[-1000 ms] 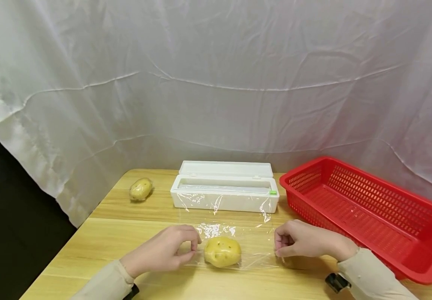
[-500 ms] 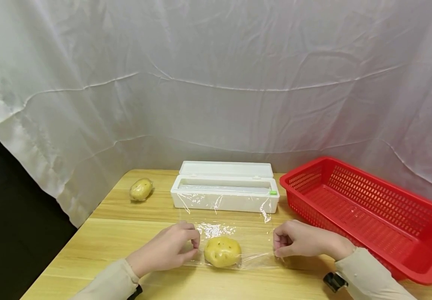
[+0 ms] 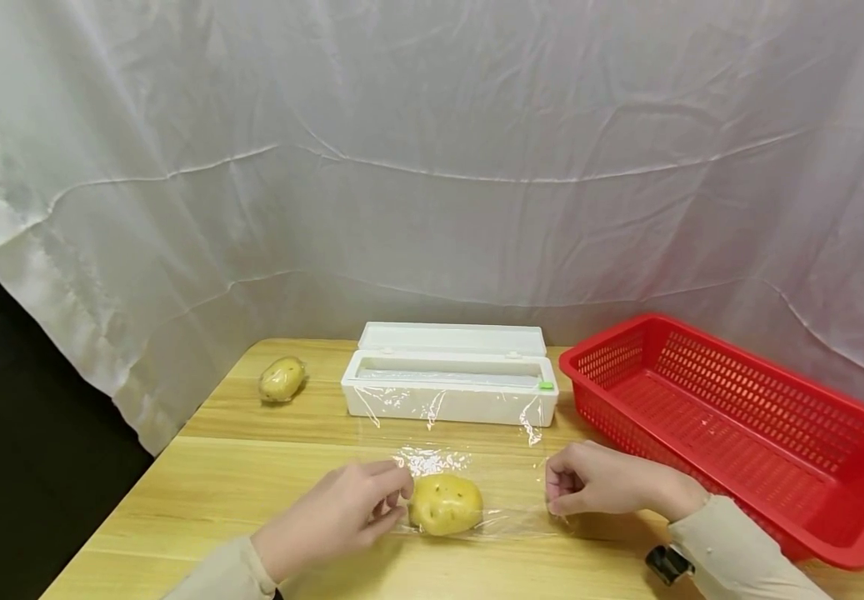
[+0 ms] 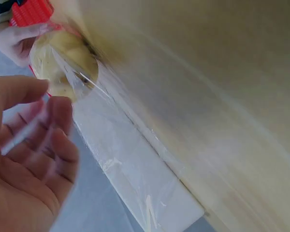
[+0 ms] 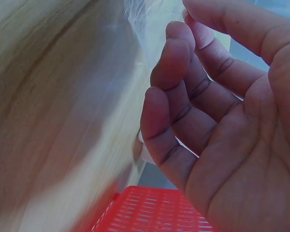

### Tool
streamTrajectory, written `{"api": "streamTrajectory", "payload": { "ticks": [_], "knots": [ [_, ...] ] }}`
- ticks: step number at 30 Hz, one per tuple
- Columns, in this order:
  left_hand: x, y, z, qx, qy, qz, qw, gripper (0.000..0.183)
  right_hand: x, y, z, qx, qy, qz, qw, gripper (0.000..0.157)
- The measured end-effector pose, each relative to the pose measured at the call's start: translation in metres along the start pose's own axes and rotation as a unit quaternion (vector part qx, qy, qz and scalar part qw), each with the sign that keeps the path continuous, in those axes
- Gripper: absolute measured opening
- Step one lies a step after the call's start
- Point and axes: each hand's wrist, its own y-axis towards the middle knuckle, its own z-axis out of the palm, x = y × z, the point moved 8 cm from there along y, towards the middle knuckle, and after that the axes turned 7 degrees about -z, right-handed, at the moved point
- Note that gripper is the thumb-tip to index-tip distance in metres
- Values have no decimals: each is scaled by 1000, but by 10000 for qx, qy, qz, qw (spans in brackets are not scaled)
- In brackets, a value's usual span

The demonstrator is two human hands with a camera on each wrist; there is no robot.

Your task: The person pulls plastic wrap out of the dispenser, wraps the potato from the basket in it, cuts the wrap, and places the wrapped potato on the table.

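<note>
A yellow potato (image 3: 446, 505) sits on clear plastic wrap (image 3: 510, 521), which stretches from the white wrap box (image 3: 450, 404) towards the person. Just left of the potato is the left hand (image 3: 345, 508), its fingers loosely bent. In the left wrist view the thumb and fingertips of the left hand (image 4: 34, 150) stand apart, blurred, with nothing seen held between them. To the right of the potato, the right hand (image 3: 604, 482) pinches the near right part of the wrap between thumb and index finger. A film edge meets those fingertips in the right wrist view.
A red perforated basket (image 3: 731, 433) stands close behind and right of the right hand. At the far left lies another potato (image 3: 282, 379), shiny as if wrapped. The box's lid (image 3: 452, 337) is raised. A pale curtain (image 3: 432, 167) hangs behind the wooden table (image 3: 214, 475).
The left hand has shifted right, closer to the potato, and its fingers have loosened from the wrap's left side. The right hand and potato have barely moved.
</note>
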Motion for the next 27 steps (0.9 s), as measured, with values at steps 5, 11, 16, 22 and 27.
{"api": "streamTrajectory", "payload": {
  "ticks": [5, 11, 16, 22, 27],
  "knots": [
    [-21, -1, -4, -640, 723, 914, 9911, 32, 0, 0, 0, -8, -31, 23, 10000, 15],
    [-33, 4, -3, -749, 1281, 1277, 9807, 45, -2, -1, 0, -15, -59, 50, 10000, 15],
    [-31, 11, 5, -512, 1306, 1109, 9839, 37, -2, -1, 0, -7, -55, 19, 10000, 15],
    [-21, 18, 9, -234, 755, 676, 9946, 31, -1, -1, 0, 11, -23, 40, 10000, 15],
    [-18, 21, 8, -228, 452, 534, 9973, 26, 0, -2, -3, -23, -37, 104, 9999, 15]
  ]
}}
